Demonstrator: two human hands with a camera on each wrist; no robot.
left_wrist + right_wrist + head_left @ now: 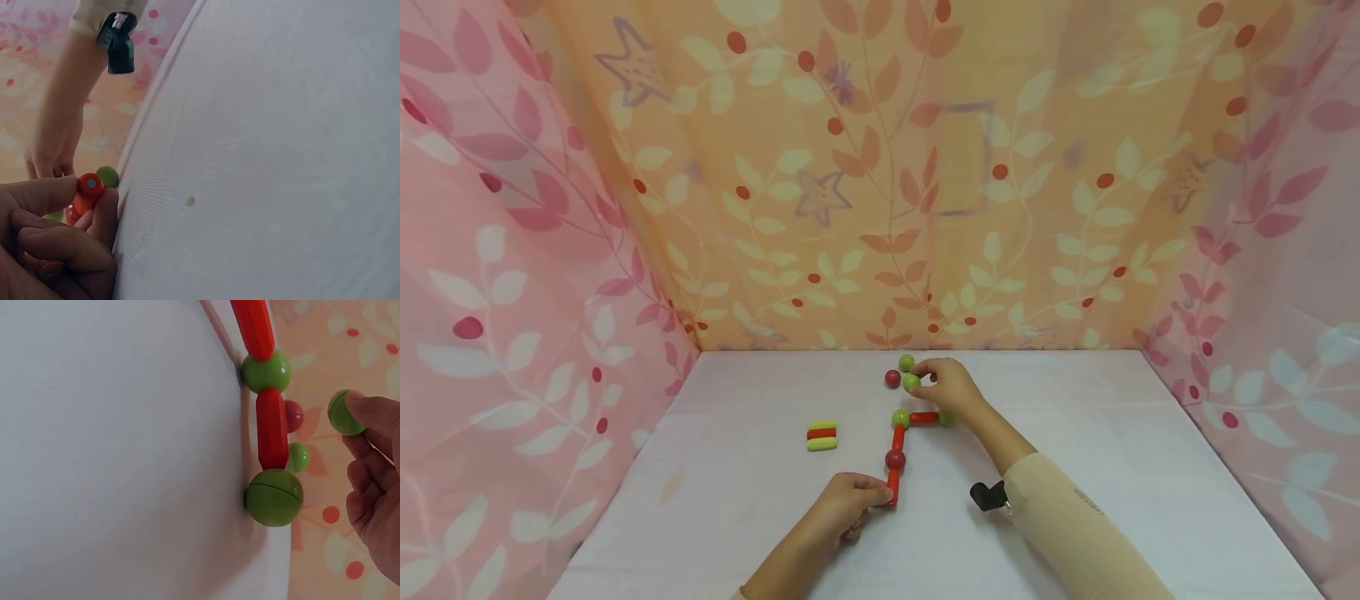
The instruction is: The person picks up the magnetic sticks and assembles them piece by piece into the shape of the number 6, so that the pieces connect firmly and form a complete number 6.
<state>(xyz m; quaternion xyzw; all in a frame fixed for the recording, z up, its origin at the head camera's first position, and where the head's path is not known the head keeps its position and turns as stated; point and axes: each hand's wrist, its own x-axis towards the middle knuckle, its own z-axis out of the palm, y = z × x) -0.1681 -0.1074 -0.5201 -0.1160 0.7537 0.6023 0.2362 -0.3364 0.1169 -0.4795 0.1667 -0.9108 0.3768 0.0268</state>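
Observation:
My left hand (850, 504) pinches the near end of a red rod (892, 485) between thumb and fingers; a pale disc shows in the rod's end in the left wrist view. That rod joins a red ball (895, 460), then another red rod (898, 437), a green corner ball (901, 418), a red rod (923, 417) to the right and a green end ball (946, 418). My right hand (950, 385) pinches a loose green ball (345, 412) beyond the chain. Beside it are a loose red ball (892, 379) and another green ball (907, 362).
Left of the chain, two yellow-green rods (822, 444) lie with a red rod (822, 433) between them. A black wrist camera (988, 497) is strapped at my right sleeve. Patterned curtains (880, 183) bound the white table (737, 517) at the back and sides.

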